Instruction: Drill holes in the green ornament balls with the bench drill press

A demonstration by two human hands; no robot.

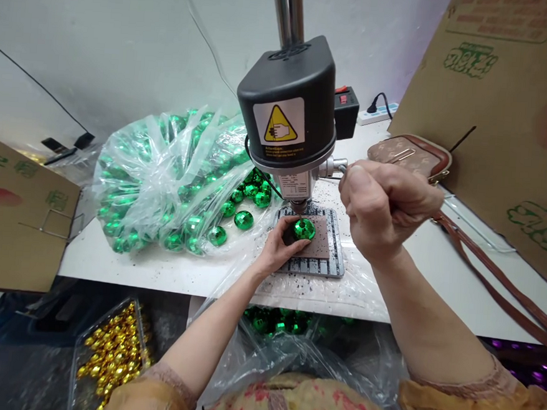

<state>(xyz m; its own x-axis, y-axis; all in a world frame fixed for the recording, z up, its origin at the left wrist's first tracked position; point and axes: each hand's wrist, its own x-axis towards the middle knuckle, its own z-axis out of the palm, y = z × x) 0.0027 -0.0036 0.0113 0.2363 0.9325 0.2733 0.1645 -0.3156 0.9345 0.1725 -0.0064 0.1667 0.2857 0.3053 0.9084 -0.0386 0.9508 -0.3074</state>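
My left hand [280, 246] grips a shiny green faceted ball [304, 229] between thumb and fingers. The ball rests on a small brown board [322, 243] on the slotted metal base [336, 259] of a bench drill press [288, 100]. Right above the ball sits the drill's chuck [298, 207]; whether the bit enters the ball I cannot make out. My right hand [383, 203] is closed in a fist around the drill's feed handle [337, 166], at the right of the machine. Dark shavings are scattered over the base and tabletop.
A clear plastic bag [148, 177] of green balls lies left of the drill, with loose ones spilling out. Cardboard boxes [499, 121] flank the table. A handbag [405, 155] lies at right. A bin of gold balls [116, 350] stands below; another plastic bag [263, 348] hangs in front.
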